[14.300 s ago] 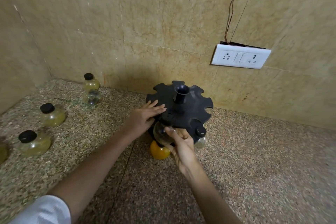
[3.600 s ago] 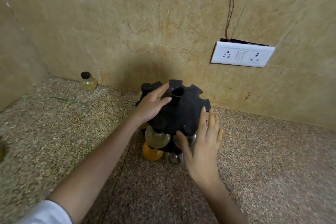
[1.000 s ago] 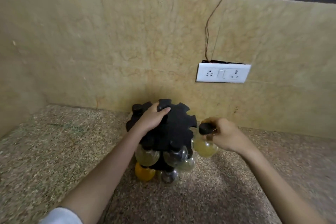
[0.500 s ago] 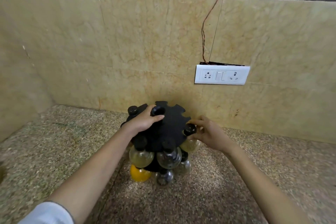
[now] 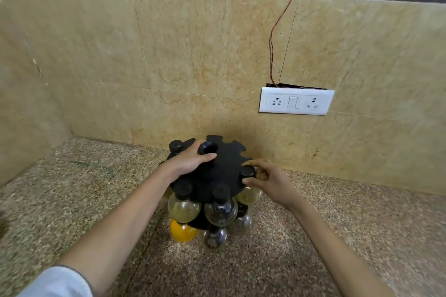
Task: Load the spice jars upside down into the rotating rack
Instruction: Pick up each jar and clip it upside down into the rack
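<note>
My left hand [image 5: 190,161] rests on top of the black rotating rack [image 5: 224,166], fingers curled beside its central tube [image 5: 208,148]. My right hand [image 5: 268,179] sits at the rack's right edge, fingertips around the black cap [image 5: 248,171] of a jar [image 5: 248,195] hanging in a slot there. Two more jars [image 5: 184,207] hang cap-up along the front edge, with an orange one [image 5: 182,232] lower down. The rack stands on a speckled granite counter [image 5: 337,236] near the tiled wall [image 5: 193,55] with its white switch plate [image 5: 296,101].
</note>
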